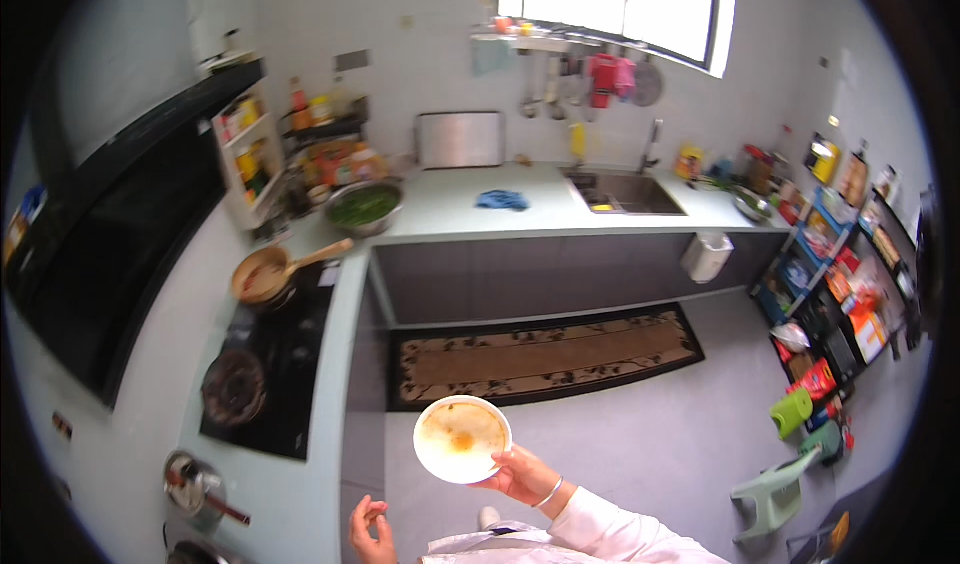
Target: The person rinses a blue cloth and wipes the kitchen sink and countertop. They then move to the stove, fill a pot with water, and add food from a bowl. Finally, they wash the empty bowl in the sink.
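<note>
My right hand (519, 472) grips the rim of a white bowl (462, 439), thumb inside the edge. Brown residue stains the bowl's inner surface, and it is tipped so that its inside faces me. Lower and to the left, my left hand (371, 528) is held in the air with nothing in it, its fingers curled but apart. Left of that hand runs the pale countertop (262, 481) with a black two-burner gas stove (289, 384). A yellowish pan (259, 275) with a wooden handle sits on the far burner.
A patterned floor mat (540, 354) lies ahead. Along the far counter are a steel basin of greens (365, 207), a blue cloth (502, 200) and a sink (637, 192). A loaded shelf rack (810, 241) and a green stool (772, 493) stand right. A lidded pot (193, 487) sits lower left.
</note>
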Demonstrator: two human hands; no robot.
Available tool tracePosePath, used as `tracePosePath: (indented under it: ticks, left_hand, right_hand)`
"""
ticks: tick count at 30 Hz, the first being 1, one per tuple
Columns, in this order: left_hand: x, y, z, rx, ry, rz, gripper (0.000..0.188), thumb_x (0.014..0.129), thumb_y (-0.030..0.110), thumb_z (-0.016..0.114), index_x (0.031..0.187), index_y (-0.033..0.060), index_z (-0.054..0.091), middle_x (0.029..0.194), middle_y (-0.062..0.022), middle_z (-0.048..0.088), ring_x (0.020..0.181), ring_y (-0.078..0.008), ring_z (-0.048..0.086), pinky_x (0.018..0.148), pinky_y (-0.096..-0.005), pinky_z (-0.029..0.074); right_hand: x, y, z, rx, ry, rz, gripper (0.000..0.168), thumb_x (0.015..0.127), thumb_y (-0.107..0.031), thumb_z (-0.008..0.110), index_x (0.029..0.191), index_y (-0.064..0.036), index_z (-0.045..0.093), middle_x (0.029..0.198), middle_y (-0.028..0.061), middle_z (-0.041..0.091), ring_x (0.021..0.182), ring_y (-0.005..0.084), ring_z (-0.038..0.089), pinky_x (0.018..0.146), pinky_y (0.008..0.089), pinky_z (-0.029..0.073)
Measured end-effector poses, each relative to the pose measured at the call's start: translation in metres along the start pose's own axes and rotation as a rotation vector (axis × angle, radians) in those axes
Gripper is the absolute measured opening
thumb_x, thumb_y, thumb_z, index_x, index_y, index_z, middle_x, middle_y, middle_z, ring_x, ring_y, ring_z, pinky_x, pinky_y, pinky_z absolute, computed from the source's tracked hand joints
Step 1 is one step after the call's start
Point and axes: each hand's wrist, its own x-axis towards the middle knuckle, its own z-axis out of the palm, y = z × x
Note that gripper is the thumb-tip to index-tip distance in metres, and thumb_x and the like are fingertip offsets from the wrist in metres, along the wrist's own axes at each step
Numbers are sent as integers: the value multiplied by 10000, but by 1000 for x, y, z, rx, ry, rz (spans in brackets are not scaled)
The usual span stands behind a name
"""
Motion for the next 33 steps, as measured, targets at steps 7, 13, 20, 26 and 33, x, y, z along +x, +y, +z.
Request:
tracePosePath:
  ticks: [7,13,20,26,33]
  left_hand:
    - [69,44,184,-152,-426,20,332,780,-46,465,1110,-18,478,910,-84,573,842,-160,589,749,-270,475]
    - [112,33,328,-338,-816,-119,369,823,27,486,1183,9,410,1016,-107,546,927,-195,567,758,-301,490]
    - [192,60,522,-763,-1140,-733,638,850,264,544,1326,82,161,1261,-186,363,1125,-320,439,844,-444,467]
    - [238,112,670,-870,-1404,-944,764,800,311,604,1348,155,95,1333,-155,257,1192,-317,363,899,-564,381]
    - [261,139,842,-761,-1369,-985,704,831,237,572,1334,167,85,1329,-139,259,1179,-317,385,880,-539,416]
  right_hand:
    - [-55,-119,-65,3,223,-265,566,816,-175,564,1287,-49,276,1239,133,417,1124,244,458,923,425,418]
    - [-49,-200,-127,4,339,-408,610,795,-207,590,1290,-50,270,1239,133,418,1120,249,460,925,435,414]
    - [-20,-334,-217,-31,469,-458,603,785,-217,592,1281,-49,293,1229,129,427,1117,257,462,920,440,417]
    - [-10,-446,-285,42,527,-541,579,785,-176,573,1277,-46,297,1213,132,435,1100,267,475,895,432,442]
    - [2,-571,-392,88,537,-541,570,785,-156,572,1277,-55,301,1199,117,444,1087,245,481,885,401,448]
